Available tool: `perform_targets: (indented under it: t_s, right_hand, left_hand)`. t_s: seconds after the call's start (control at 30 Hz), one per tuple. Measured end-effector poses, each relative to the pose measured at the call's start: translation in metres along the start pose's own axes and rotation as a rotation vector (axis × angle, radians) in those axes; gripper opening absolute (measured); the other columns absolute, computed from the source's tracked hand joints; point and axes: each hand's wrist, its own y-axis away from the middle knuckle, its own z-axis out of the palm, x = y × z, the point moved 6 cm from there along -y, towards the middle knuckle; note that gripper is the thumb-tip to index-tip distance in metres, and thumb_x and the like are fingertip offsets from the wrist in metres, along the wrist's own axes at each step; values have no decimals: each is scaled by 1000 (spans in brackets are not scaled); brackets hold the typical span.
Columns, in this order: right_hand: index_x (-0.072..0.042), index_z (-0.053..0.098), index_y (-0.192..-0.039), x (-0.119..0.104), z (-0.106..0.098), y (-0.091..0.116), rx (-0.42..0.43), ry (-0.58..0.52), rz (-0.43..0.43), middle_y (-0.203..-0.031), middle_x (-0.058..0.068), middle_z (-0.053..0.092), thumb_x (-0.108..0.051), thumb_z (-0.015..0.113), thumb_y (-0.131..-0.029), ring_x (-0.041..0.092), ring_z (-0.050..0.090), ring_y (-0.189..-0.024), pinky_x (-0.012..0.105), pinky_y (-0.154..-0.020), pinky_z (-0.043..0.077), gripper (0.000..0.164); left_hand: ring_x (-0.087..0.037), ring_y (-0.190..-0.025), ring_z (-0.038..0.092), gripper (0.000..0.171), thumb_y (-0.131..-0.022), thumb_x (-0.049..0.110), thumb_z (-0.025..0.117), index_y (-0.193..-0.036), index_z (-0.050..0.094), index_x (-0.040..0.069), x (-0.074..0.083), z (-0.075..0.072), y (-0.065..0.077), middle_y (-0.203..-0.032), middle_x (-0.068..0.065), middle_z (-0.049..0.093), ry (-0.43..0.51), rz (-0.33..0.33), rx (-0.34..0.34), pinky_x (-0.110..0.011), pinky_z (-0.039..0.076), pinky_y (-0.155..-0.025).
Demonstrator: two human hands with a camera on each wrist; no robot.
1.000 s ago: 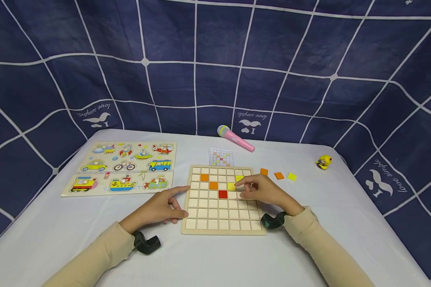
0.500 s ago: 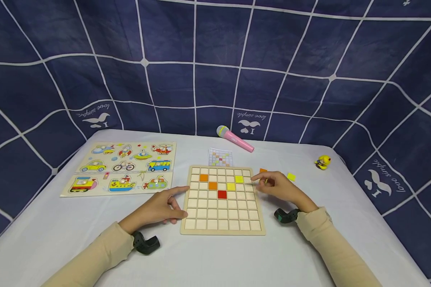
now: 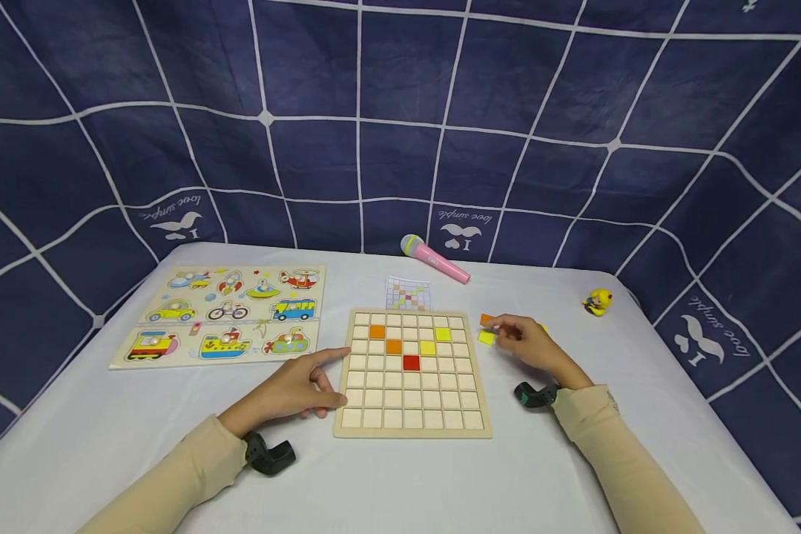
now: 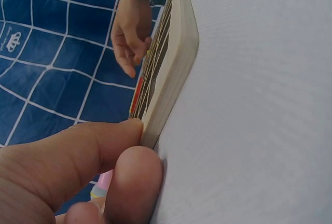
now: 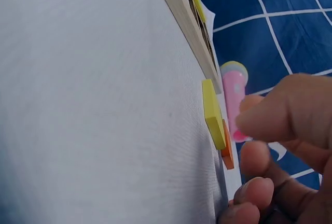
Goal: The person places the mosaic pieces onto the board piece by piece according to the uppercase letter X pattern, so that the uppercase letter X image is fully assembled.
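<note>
A square wooden grid board (image 3: 392, 419) lies on the white cloth, with orange tiles (image 3: 377, 331), yellow tiles (image 3: 443, 334) and one red tile (image 3: 411, 363) in its cells. My left hand (image 3: 298, 386) touches the board's left edge with thumb and index finger spread apart. Right of the board, my right hand (image 3: 530, 343) hovers with its index finger by a loose orange tile (image 3: 486, 320). Just below that tile lies a loose yellow tile (image 3: 486, 337). The right wrist view shows the yellow tile (image 5: 212, 114) apart from my loosely bent fingers, which hold nothing visible.
Behind the board lies a small printed grid card (image 3: 409, 293), with a pink toy microphone (image 3: 437, 261) beyond. A vehicle puzzle board (image 3: 223, 319) lies at left. One yellow figurine (image 3: 597, 302) stands at right. Another yellow tile (image 3: 543, 328) shows partly behind my right hand.
My right hand has moved right, from the yellow tile in the grid to the loose tiles beside the board. The yellow tiles in the grid are uncovered. My left hand stays put.
</note>
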Motion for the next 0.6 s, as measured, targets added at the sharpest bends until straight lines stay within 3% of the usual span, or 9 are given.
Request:
perform_targets:
  t_s: [0.2,0.33,0.6]
  right_hand:
    - [6,70,-137,0,7,-2,-64,134,-1,-94,7,57,11,60,-92,21,47,-84,29,-74,39,46]
    - [5,72,-135,0,8,-2,-71,192,7,-94,7,56,11,61,-91,21,47,-84,31,-74,40,46]
    - [5,76,-122,2,-3,4,-88,128,84,-95,6,60,5,72,-91,19,50,-83,26,-72,42,32]
  left_hand:
    - [-18,-59,67,87,-89,17,90,-162,47,3,0,0,0,-82,-6,70,-3,-12,6,-29,49,-50]
    - [-18,-59,67,86,-89,17,90,-162,47,3,0,-1,0,-82,-6,69,-5,-17,10,-29,49,-49]
    - [-18,-59,66,86,-89,17,90,-162,47,3,0,0,0,-82,-5,70,-6,-13,5,-29,49,-50]
